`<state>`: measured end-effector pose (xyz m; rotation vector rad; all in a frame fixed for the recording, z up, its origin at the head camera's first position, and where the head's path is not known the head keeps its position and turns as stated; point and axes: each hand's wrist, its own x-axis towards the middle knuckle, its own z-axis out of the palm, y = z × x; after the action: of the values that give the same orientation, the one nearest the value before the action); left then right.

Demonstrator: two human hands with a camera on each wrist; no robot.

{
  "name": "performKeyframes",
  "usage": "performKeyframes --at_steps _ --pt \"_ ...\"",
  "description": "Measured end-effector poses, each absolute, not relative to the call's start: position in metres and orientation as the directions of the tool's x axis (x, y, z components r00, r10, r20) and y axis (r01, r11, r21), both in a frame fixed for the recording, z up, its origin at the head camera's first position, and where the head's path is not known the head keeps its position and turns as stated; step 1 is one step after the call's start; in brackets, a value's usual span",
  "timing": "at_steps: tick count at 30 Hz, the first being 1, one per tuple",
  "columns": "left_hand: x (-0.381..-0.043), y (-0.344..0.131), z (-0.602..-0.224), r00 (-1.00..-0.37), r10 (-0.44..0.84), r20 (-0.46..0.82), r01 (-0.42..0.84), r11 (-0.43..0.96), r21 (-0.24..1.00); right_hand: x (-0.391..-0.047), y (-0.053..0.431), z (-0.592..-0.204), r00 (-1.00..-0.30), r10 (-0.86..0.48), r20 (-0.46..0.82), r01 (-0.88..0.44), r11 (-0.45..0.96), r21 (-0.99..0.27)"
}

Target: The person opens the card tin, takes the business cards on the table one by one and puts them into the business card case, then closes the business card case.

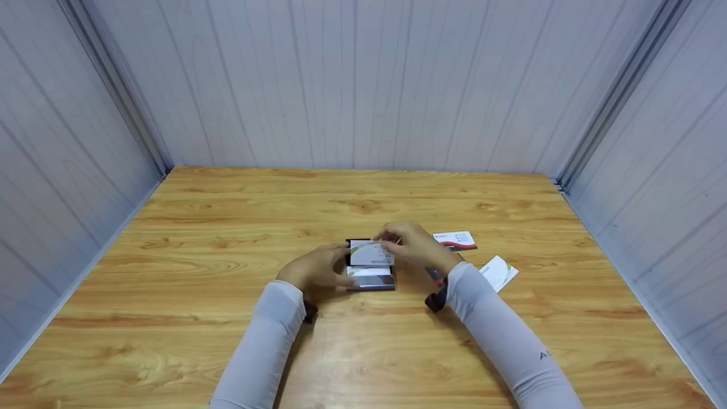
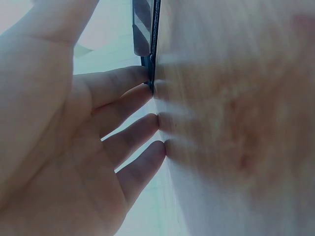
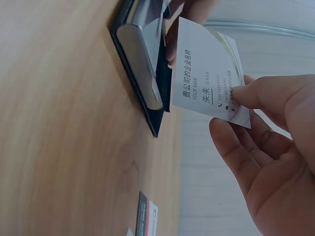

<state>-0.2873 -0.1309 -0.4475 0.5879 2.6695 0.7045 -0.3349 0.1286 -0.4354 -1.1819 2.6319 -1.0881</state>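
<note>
— White printed card is lying between the thumb and fingers of your right hand; you are pinching it near one end, thumb on the printed face.
— Are you feeling much weight?
— Probably not; you are likely handling something light, thin and springy, its smooth face perhaps slipping a little. Holding it by the edges is seeming safest, since squeezing hard is risking a crease.
— And beside it?
— Just left of that hand, the card case is lying open on the table. Your left hand is spreading its fingers, some tips touching the case's side. That case is looking stiff, so its rim is offering your best hold.
— Farther out?
— Right of your right hand, a red-striped card is lying flat; farther right, a loose white card is resting.
</note>
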Motion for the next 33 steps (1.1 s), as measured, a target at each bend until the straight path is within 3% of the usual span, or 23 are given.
performKeyframes --at_steps 24,33 --pt "-0.288 -0.128 -0.448 -0.875 0.45 -0.176 0.288 0.779 0.557 -0.333 0.118 -0.442 -0.724 -0.675 0.142 -0.59 0.498 -0.635" --pt "-0.287 -0.13 -0.448 -0.871 0.447 -0.203 0.285 0.797 0.533 -0.332 0.117 -0.447 -0.694 -0.716 0.08 -0.612 0.527 -0.59"
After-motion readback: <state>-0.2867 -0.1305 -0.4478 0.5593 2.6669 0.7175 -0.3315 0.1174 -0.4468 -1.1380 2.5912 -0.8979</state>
